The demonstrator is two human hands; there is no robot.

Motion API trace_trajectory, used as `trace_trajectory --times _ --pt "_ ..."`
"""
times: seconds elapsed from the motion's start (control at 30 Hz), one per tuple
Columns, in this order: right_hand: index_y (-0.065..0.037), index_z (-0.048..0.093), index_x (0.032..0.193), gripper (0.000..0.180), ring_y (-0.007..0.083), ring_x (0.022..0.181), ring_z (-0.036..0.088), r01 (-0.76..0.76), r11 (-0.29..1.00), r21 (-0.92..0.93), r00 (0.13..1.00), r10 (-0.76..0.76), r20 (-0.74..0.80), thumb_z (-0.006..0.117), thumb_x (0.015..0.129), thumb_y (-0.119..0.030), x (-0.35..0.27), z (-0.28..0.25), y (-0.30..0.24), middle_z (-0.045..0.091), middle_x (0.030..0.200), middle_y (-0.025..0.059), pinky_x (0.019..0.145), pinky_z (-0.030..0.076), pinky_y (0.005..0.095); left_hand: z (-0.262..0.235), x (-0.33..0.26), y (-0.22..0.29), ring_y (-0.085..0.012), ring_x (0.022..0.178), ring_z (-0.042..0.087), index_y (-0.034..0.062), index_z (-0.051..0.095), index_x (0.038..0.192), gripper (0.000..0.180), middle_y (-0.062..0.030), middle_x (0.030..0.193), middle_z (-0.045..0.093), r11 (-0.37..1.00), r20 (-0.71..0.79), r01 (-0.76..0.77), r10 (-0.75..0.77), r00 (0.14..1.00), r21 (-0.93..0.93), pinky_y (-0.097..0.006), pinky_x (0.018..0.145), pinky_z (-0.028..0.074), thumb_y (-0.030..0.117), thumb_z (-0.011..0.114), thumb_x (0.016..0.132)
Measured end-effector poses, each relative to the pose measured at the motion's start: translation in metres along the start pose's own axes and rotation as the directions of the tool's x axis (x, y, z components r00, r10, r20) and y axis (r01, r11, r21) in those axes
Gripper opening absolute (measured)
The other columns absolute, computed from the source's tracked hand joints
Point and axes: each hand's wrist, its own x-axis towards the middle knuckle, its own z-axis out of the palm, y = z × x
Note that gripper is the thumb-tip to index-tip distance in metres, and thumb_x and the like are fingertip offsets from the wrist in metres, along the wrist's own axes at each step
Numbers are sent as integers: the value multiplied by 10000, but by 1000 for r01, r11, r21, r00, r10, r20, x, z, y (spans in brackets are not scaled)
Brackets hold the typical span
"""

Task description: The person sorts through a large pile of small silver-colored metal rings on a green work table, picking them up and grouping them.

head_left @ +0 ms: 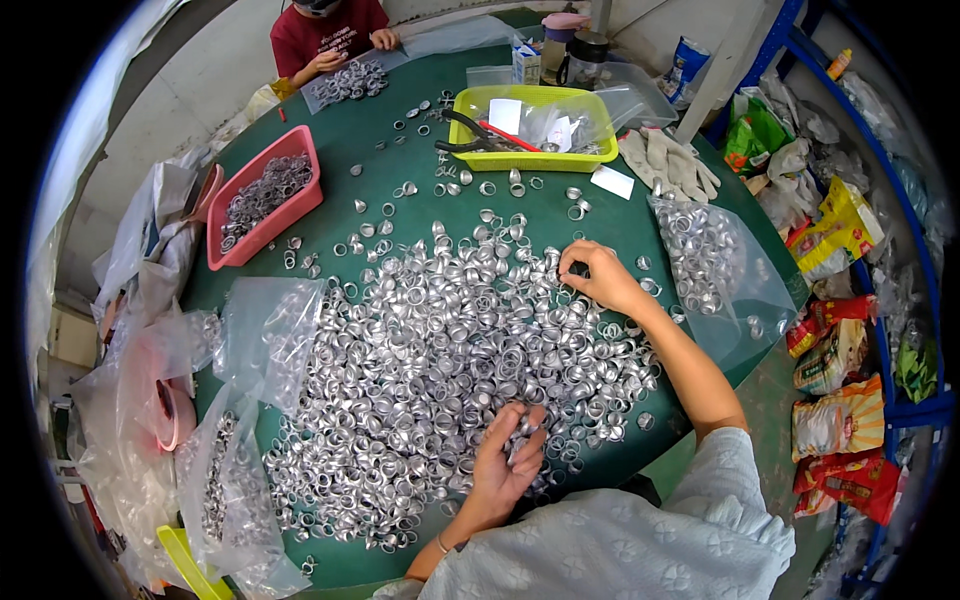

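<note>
A broad heap of silver metal rings (420, 330) covers the middle of the green table. At the heap's near edge, my left hand (507, 455) is palm up with its fingers curled round a few rings. My right hand (605, 278) is at the heap's far right edge, its thumb and forefinger pinched together beside loose rings. Whatever is between those fingertips is too small to make out. Right of that hand lies a clear plastic bag (710, 255) with more rings in it.
A pink basket (312, 190) of rings stands at the far left; a yellow-green basket (460, 100) holds pliers (510, 138) and bags. Work gloves (668, 165) lie near it. Across the table, a person (325, 45) handles rings. Plastic bags (265, 330) lie left. Shelving (900, 410) stands right.
</note>
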Motion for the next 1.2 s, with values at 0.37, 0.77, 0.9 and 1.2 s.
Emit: trace_trajectory --times 0.37,0.77,0.9,1.2 --pt "-47 617 950 284 296 884 502 126 920 -370 957 -211 -200 702 680 -72 -10 9 -30 561 888 93 818 394 372 -2 -6 -3 -95 633 438 98 549 1119 215 -89 1026 482 992 -20 -54 56 998 114 -156 411 341 160 505 918" --pt "-61 666 810 85 252 861 528 11 972 -236 984 -53 -173 652 755 -124 -8 23 -41 583 918 68 745 403 364 2 -2 -9 -152 904 485 132 509 1126 251 -72 1052 491 992 -118 -15 30 993 129 -166 492 437 145 564 881" --pt "-101 669 751 26 237 897 477 4 910 -414 966 -110 -233 670 728 -114 6 31 -34 555 856 49 756 339 373 -1 -6 -10 -142 883 482 117 547 1033 166 -80 1055 507 992 -118 -4 18 993 123 -158 432 354 114 570 869" --pt "-102 642 728 69 236 877 491 -12 968 -249 977 -42 -209 698 697 -125 -1 17 -35 574 856 50 764 329 371 -6 -6 -13 -195 908 529 71 545 1115 260 -138 1148 538 986 -101 -24 41 994 164 -188 487 381 65 551 855"
